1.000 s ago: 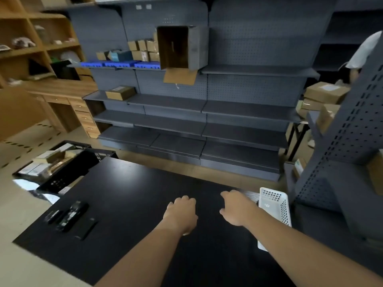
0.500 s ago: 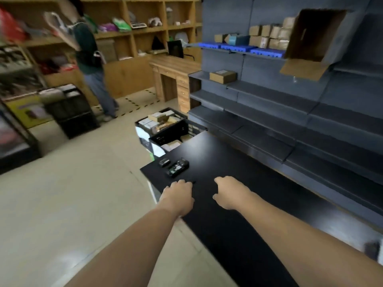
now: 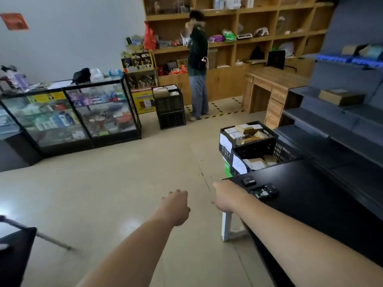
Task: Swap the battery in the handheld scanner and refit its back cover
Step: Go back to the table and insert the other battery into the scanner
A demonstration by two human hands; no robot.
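Two empty hands, left (image 3: 176, 206) and right (image 3: 226, 195), grips loosely curled; one scanner (image 3: 264, 191), one battery (image 3: 248, 180)

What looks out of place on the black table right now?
The scanner lies on the black table with its back open and insides exposed; a small dark part lies apart beside it. Both hands are empty.

Bare table (image 3: 323, 195) surrounds scanner (image 3: 264, 191); crates (image 3: 267, 146) stand beyond.
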